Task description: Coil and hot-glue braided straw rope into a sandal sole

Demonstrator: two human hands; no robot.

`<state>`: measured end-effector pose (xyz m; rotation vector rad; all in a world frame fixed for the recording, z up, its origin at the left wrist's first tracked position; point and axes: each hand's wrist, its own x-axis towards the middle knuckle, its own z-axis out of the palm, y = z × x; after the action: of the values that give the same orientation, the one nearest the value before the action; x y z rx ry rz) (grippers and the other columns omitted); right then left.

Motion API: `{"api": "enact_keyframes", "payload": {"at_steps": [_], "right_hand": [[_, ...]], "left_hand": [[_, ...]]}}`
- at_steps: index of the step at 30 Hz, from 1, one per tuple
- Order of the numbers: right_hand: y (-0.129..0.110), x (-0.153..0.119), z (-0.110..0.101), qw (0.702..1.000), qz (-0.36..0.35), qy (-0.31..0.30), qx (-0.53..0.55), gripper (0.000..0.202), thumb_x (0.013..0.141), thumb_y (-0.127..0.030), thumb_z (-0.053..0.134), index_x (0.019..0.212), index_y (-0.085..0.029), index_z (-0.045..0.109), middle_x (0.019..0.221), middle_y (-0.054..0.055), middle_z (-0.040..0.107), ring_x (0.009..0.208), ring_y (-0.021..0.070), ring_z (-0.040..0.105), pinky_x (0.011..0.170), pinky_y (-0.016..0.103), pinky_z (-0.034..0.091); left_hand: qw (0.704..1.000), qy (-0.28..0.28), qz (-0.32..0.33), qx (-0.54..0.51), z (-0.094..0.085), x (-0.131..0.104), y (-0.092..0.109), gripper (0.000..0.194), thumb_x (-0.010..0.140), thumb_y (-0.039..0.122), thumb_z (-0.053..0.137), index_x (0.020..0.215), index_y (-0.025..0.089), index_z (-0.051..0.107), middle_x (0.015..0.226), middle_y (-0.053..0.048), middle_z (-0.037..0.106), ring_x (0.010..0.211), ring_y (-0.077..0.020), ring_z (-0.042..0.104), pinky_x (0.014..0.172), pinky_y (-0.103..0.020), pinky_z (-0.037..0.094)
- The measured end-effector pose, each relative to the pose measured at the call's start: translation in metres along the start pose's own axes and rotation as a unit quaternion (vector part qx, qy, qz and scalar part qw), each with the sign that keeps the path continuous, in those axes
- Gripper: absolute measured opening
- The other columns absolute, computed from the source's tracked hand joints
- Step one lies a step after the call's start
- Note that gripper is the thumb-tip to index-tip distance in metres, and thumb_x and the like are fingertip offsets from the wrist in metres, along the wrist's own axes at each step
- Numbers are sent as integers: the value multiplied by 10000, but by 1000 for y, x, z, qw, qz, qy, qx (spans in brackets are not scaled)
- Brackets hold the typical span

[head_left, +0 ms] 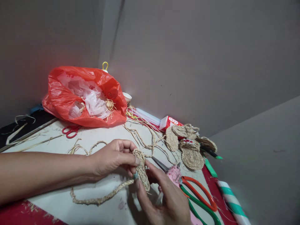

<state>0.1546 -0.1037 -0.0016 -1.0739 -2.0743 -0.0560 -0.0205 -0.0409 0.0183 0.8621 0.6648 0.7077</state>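
Observation:
A small woven straw sole (142,172) is held upright over the table, its coils running lengthwise. My left hand (117,156) pinches its upper left side between thumb and fingers. On its right edge rest the fingers of my right hand (161,193), the thumb by its lower left side near a small bluish-green spot. A braided straw cord (100,200) runs from the sole's lower left side and curves across the white board. Just right of my right hand lie a pink glue gun (174,175) and scissors with orange and green handles (199,193).
An open red plastic bag (63,103) with straw scraps stands at the back left, red scissors (70,131) before it. Finished woven pieces (192,156) lie at the right beside a red and white box (168,122). Loose cord (150,145) spreads behind my hands; a grey wall rises behind.

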Motion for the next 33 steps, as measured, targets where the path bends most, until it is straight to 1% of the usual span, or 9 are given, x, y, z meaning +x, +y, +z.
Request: {"api": "enact_keyframes", "payload": {"at_steps": [5, 12, 15, 20, 23, 26, 30, 32, 33], "right_hand": [[5, -3, 1, 1000, 26, 11, 1, 413, 823, -131, 594, 1226, -158, 506, 927, 79, 708, 757, 172, 704, 688, 260, 598], [7, 1, 3, 997, 60, 26, 29, 340, 803, -135, 588, 1138, -173, 548, 879, 44, 715, 705, 141, 703, 642, 207, 585], [7, 2, 2, 996, 68, 39, 44, 334, 800, -145, 583, 1129, -185, 547, 861, 30, 710, 683, 135, 696, 623, 201, 579], [7, 2, -1, 993, 84, 25, 74, 340, 801, -142, 585, 1132, -202, 537, 854, 13, 692, 687, 127, 680, 624, 197, 567], [3, 6, -2, 993, 69, 22, 94, 336, 794, -122, 572, 1118, -203, 536, 843, 11, 698, 671, 120, 676, 619, 189, 557], [0, 10, -3, 990, 65, 40, 118, 325, 773, -106, 578, 1080, -206, 540, 820, 5, 699, 645, 117, 663, 590, 184, 544], [-1, 12, -5, 974, 115, 11, 194, 338, 762, -125, 607, 1074, -242, 546, 892, 3, 697, 747, 139, 669, 627, 201, 542], [0, 12, -6, 951, 171, -23, 257, 359, 764, -153, 629, 1096, -257, 538, 964, 19, 693, 861, 169, 668, 700, 237, 541], [0, 12, -7, 931, 203, -40, 301, 361, 770, -175, 639, 1104, -262, 531, 995, 28, 686, 915, 182, 658, 742, 258, 533]], "left_hand": [[1000, -18, 0, -14, -2, -1, -1, 289, 640, 198, 724, 807, 162, 491, 609, 3, 628, 494, -89, 546, 566, -229, 438], [999, -41, 18, -27, -1, -3, -1, 378, 646, 156, 740, 928, 162, 488, 709, -10, 646, 557, -105, 572, 616, -265, 460], [997, -57, 30, -32, 0, -4, 2, 391, 637, 122, 761, 949, 143, 527, 788, -22, 648, 633, -95, 589, 651, -237, 462], [996, -76, 43, -14, -2, -3, 1, 413, 633, 107, 798, 990, 124, 590, 873, -52, 667, 731, -100, 625, 695, -209, 469], [995, -90, 44, -1, -4, -2, -2, 379, 654, 150, 808, 975, 126, 608, 847, -52, 678, 691, -104, 631, 676, -224, 487], [995, -92, 45, 12, -6, -2, -2, 374, 654, 175, 821, 956, 128, 605, 790, -43, 682, 633, -104, 626, 649, -237, 499], [994, -96, 44, 25, -7, -3, 2, 381, 648, 192, 833, 943, 135, 599, 770, -35, 685, 629, -109, 638, 646, -238, 509], [994, -96, 47, 26, -7, -4, 5, 378, 643, 189, 836, 934, 139, 599, 768, -30, 685, 629, -108, 638, 635, -227, 508], [994, -98, 50, 26, -7, -4, 7, 375, 642, 188, 837, 928, 140, 599, 764, -27, 684, 626, -107, 637, 630, -225, 510]]}}
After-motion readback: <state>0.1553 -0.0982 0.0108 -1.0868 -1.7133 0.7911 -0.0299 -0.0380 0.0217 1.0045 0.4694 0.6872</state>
